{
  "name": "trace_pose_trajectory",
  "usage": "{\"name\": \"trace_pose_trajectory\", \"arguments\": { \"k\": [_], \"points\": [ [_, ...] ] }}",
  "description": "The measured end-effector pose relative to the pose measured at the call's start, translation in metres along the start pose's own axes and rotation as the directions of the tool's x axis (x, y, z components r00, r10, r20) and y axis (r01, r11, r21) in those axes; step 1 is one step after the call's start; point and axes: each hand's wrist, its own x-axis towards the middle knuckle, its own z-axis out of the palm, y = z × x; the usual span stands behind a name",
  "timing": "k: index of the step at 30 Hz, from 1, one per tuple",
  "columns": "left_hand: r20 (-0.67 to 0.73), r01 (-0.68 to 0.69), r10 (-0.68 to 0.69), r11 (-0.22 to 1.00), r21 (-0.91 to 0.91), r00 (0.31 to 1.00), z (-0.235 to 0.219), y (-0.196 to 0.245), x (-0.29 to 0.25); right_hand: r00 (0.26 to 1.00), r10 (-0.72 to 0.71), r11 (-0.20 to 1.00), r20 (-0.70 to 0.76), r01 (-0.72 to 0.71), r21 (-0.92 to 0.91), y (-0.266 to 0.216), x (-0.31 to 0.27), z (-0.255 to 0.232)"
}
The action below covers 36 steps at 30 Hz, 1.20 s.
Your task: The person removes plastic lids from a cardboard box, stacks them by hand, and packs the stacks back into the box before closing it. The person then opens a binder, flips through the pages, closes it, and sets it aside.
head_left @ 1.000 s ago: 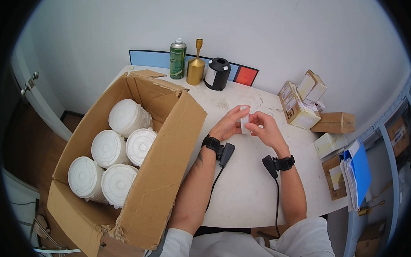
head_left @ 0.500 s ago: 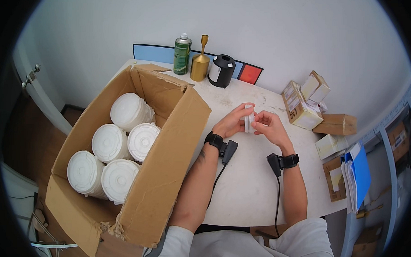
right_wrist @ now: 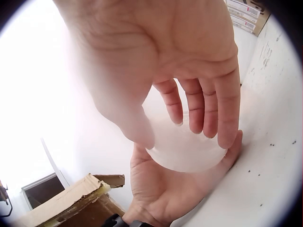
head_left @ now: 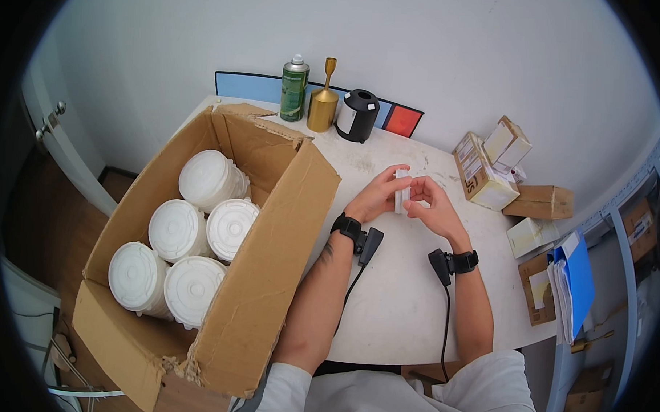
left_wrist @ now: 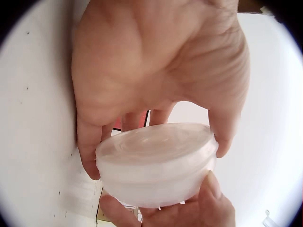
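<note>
"Disc (head_left: 402,197): where is it, and what has hold of it?"

"Centre of the head view, above the table (head_left: 385,302); the left hand (head_left: 371,200) grips it by the rim, thumb and fingers bent round opposite edges; the right hand (head_left: 436,208) grips it from the other side, fingers bent, thumb at the rim; both are opened only to its width."

"And around them?"

"A box (head_left: 269,276) fills the left of the frame, five white stacks (head_left: 205,180) inside; its right wall stands close by the left forearm (head_left: 312,300) and hides part of the stacks; at upper centre a can (head_left: 294,90), a gold vase (head_left: 322,110) and a black pot (head_left: 357,118) stand before a panel (head_left: 254,87); at right, parcels (head_left: 483,179) and a blue folder (head_left: 576,280)."

"Changed since a second ago?"

"Little; the can, disc and hands show slightly further right; both grips remain."

"Which way does it face?"

"Nearly edge-on and upright in the head view, longer span running up and down the frame; round faces toward the palms; in the left wrist view that span runs left to right, right end tipped up."
</note>
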Motion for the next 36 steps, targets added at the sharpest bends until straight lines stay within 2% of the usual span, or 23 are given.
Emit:
{"name": "trace_pose_trajectory", "arguments": {
  "k": [1,2,4,5,7,8,10,14,17,20,23,25,26,29,32,34,36],
  "points": [
    [-0.056,-0.025,0.031,0.995,0.096,0.998,0.001,0.0,0.0,0.987,-0.147,0.971,-0.058,0.133,-0.197,-0.006,-0.001,0.005],
    [-0.054,-0.026,0.031,0.995,0.098,0.998,0.003,0.0,0.002,0.987,-0.149,0.971,-0.06,0.134,-0.197,-0.013,-0.001,0.008],
    [-0.079,-0.124,0.147,0.963,0.241,0.986,0.005,-0.002,0.004,0.993,-0.078,0.955,-0.089,0.048,-0.294,-0.024,-0.002,0.012],
    [-0.077,-0.121,0.144,0.962,0.244,0.987,0.005,-0.004,0.004,0.993,-0.078,0.955,-0.093,0.048,-0.292,-0.023,0.0,0.011],
    [-0.082,-0.087,0.101,0.984,0.158,0.991,0.008,-0.001,-0.001,0.995,0.067,0.997,-0.079,-0.07,-0.029,-0.015,0.004,0.006],
    [-0.08,-0.087,0.101,0.983,0.159,0.992,0.009,0.002,-0.002,0.994,0.066,0.997,-0.081,-0.069,-0.028,-0.012,0.004,0.004],
    [-0.055,-0.049,0.052,0.997,0.065,0.997,0.007,0.001,-0.001,0.996,0.091,0.985,-0.013,-0.088,0.145,-0.006,0.002,-0.001],
    [-0.048,-0.021,0.026,0.994,0.107,0.999,0.002,0.003,0.001,0.997,0.076,0.979,0.013,-0.077,0.189,0.0,0.0,-0.006],
    [0.009,0.001,-0.001,1.0,0.023,1.0,-0.004,0.002,0.0,0.999,0.048,0.985,0.025,-0.051,0.164,0.001,-0.002,-0.005],
    [-0.01,0.03,-0.03,0.998,-0.06,0.999,-0.004,0.011,-0.005,0.995,0.077,0.959,0.065,-0.091,0.269,0.004,0.0,-0.011],
    [-0.005,0.036,-0.037,0.998,-0.045,0.999,-0.005,0.011,-0.004,0.995,0.081,0.94,0.057,-0.096,0.326,0.003,-0.001,-0.011],
    [0.0,0.016,-0.016,0.99,0.141,1.0,-0.002,0.008,-0.001,0.992,0.114,0.952,0.063,-0.127,0.278,0.002,-0.001,-0.009],
    [0.001,0.019,-0.019,0.99,0.141,1.0,-0.002,0.007,-0.001,0.991,0.116,0.951,0.062,-0.128,0.28,0.003,0.0,-0.008],
    [-0.022,-0.006,0.009,0.99,0.141,1.0,-0.001,0.008,-0.001,0.99,0.137,0.962,0.026,-0.139,0.233,0.001,0.002,-0.007],
    [0.012,0.007,-0.008,0.998,0.061,1.0,-0.008,0.006,-0.001,0.995,0.095,0.974,0.02,-0.097,0.207,0.002,0.002,-0.01],
    [0.044,0.042,-0.043,0.999,0.005,0.998,-0.011,0.009,-0.004,0.995,0.087,0.962,-0.05,-0.071,0.263,0.004,0.001,-0.015],
    [0.123,0.058,-0.054,0.998,-0.03,0.991,-0.013,0.008,-0.003,0.983,0.139,0.945,-0.119,-0.096,0.313,0.01,0.001,-0.021]
  ]
}}
